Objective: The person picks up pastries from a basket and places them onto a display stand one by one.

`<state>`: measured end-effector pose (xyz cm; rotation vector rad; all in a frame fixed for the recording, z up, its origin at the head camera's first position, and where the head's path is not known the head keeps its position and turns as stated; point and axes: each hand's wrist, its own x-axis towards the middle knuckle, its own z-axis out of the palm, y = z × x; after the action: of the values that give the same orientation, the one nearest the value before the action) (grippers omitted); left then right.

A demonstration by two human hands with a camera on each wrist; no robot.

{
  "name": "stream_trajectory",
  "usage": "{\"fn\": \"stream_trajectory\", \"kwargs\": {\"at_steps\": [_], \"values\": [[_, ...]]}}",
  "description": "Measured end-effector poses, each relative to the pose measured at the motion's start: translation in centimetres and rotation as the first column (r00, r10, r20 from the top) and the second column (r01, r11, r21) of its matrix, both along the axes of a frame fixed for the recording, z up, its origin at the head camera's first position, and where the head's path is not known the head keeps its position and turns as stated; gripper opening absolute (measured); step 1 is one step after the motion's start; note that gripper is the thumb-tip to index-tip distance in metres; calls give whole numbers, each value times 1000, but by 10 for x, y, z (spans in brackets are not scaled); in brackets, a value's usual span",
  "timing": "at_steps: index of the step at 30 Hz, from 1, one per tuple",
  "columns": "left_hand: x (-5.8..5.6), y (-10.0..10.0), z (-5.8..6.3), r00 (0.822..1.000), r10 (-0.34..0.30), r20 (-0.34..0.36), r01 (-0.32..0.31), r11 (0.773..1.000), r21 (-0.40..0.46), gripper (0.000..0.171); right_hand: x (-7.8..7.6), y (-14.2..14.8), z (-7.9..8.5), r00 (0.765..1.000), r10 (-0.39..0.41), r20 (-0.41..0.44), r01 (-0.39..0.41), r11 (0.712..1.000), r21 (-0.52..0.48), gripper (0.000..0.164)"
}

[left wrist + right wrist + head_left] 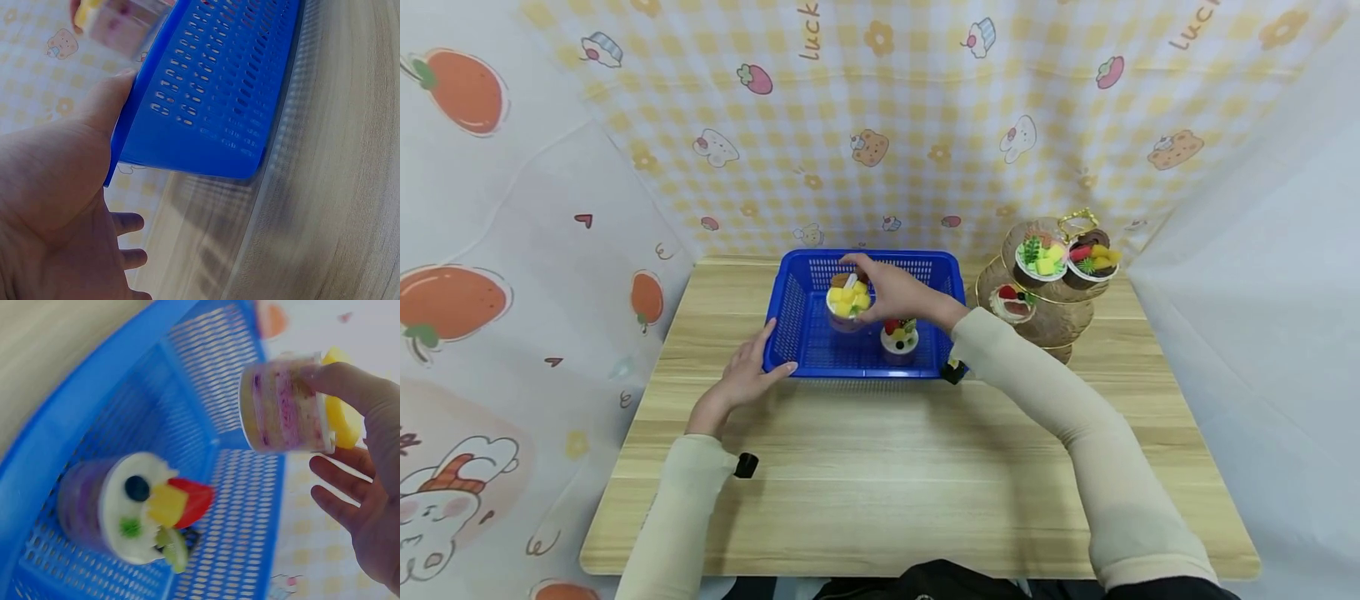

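My right hand (898,292) holds a clear dessert cup (278,409) by its upper rim, above the blue plastic basket (782,287). Yellow fruit cubes (848,298) top the cup, and pink and cream layers show through its side in the right wrist view. Inside the basket stands a second dessert cup (898,343), decorated with red and yellow fruit pieces and a dark berry (137,488). At the basket's near left corner, my left hand (747,367) grips the rim, its thumb over the edge and its other fingers along the outside.
To the right of the basket is a tiered stand (1060,321) with gold trim. Its upper tier carries two fruit-topped cups, one light (1040,260) and one dark brown (1090,260); another cup (1011,304) sits lower. A patterned cloth (865,108) hangs behind the wooden table (880,483).
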<state>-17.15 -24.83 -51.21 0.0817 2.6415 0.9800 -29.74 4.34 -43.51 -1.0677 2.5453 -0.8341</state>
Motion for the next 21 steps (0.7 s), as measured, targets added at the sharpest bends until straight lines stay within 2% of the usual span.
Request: {"fn": "stream_trajectory", "kwargs": {"at_steps": [4, 9, 14, 21], "values": [[-1, 0, 0, 1000, 1, -19, 0, 1000, 6, 95, 10, 13, 14, 998, -69, 11, 69, 995, -72, 102], [-1, -1, -5, 999, -10, -49, 11, 1000, 13, 98, 28, 38, 23, 988, -147, 35, 151, 971, -184, 99], [0, -2, -5, 999, -9, -49, 10, 1000, 17, 99, 48, 66, 19, 978, -210, -6, 197, 929, -314, 94], [1, 0, -3, 1000, -3, -29, 3, 1000, 18, 98, 91, 110, 6, 944, -329, 16, 305, 853, -424, 88]]}}
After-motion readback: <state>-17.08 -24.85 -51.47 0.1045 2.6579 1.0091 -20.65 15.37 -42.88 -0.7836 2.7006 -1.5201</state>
